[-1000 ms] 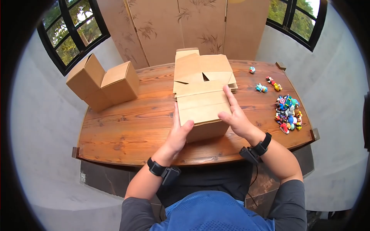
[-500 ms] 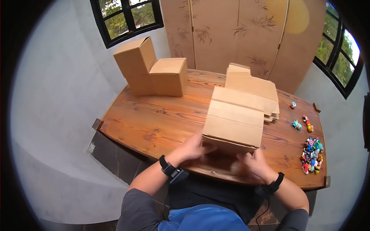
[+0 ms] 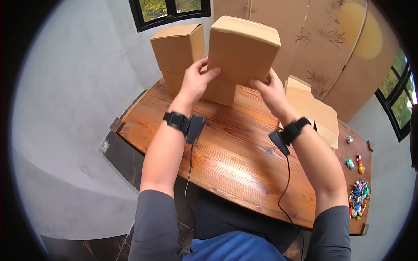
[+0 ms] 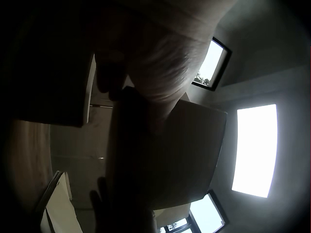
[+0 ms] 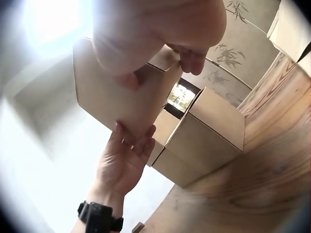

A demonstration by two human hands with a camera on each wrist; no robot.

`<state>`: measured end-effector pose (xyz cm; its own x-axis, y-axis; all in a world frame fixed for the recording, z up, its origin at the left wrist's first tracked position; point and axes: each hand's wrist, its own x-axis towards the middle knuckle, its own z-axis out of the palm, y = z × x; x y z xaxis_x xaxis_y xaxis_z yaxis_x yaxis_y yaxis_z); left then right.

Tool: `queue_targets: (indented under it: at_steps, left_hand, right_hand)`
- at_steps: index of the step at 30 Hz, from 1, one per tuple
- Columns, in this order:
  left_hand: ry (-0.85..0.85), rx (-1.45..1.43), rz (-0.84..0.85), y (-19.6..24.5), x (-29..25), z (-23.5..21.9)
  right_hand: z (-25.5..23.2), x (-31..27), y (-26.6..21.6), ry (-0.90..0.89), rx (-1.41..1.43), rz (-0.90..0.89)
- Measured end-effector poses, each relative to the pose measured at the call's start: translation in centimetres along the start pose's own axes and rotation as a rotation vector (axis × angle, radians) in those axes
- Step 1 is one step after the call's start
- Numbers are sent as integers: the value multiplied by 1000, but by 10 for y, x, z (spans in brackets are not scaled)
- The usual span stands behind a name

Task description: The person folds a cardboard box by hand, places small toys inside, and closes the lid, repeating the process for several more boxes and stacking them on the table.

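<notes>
A closed cardboard box [image 3: 244, 52] is held up off the table between my two hands. My left hand [image 3: 196, 82] grips its lower left edge, thumb on the near face and fingers round the side. On the lower right edge my right hand [image 3: 270, 93] grips it the same way. In the right wrist view, the held box [image 5: 114, 92] is tilted, with the left hand [image 5: 121, 162] at its lower edge. Just behind it, one cardboard box [image 3: 176, 50] stands stacked at the left, beside a lower box [image 3: 222, 93] that the held one partly hides.
Flattened cardboard [image 3: 311, 111] lies piled at the right back of the wooden table [image 3: 235, 161]. A heap of small toy figures [image 3: 359, 198] sits near the right edge, with several more figures behind it. A folding screen [image 3: 300, 39] stands beyond the table.
Both hands have lifted the box from beside the flattened cardboard and carried it left and away, up to the other boxes. The head view has turned left.
</notes>
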<state>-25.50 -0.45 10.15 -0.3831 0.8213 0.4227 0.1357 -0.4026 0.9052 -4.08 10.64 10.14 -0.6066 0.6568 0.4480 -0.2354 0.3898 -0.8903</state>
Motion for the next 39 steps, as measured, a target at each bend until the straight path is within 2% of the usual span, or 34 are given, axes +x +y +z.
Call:
queue_targets:
  at_steps: [1,3,5,9,11,12,13,15,16,18,21,27,28,31,33,35,37,38,39]
  left_hand:
    - [62,-23,11,-3,11,-8]
    - [82,-20,50,-9,27,-22]
    - [113,-7,1,-16,37,-33]
    - [150,-41,35,-49,45,-44]
    - [317,454,103,-50,40,-42]
    - [425,585,108,-52,35,-37]
    - [423,585,106,-55,36,-36]
    - [567,673,52,-60,35,-34]
    - [567,676,45,-62,33,-33]
    - [650,657,6,-61,31,-32]
    - [688,569,-11,-62,28,-31]
    - [674,479,80,-65,23,-17]
    - [638,413,86,-71,25,-16]
    - [537,229,80,-54,14,17]
    - [437,126,67,-47,3,45]
    - [315,10,54,-45,-8,74]
    - [215,-75,13,-48,-23,107]
    - [170,-127,-24,-52,-32,125]
    - [127,-176,-59,-57,-42,143]
  right_hand:
    - [8,14,2,-9,39,9]
    - [22,35,5,-30,75,19]
    - [34,50,10,-37,63,34]
    - [49,68,49,-4,65,55]
    - [49,71,63,43,-105,123]
    - [49,74,74,42,-130,83]
    - [50,76,80,43,-130,86]
    - [52,76,92,44,-108,89]
    - [54,73,92,42,-105,97]
    - [57,68,88,31,-111,198]
    - [59,49,63,22,-258,195]
    - [18,13,56,40,-412,140]
    - [7,2,51,61,-415,142]
    - [-32,-44,19,72,-412,170]
    - [-64,-80,-8,20,-371,348]
    - [-113,-116,4,104,-467,285]
    - [-169,-156,22,309,-427,175]
    - [-190,-175,16,323,-439,178]
    - [-208,-194,10,464,-391,189]
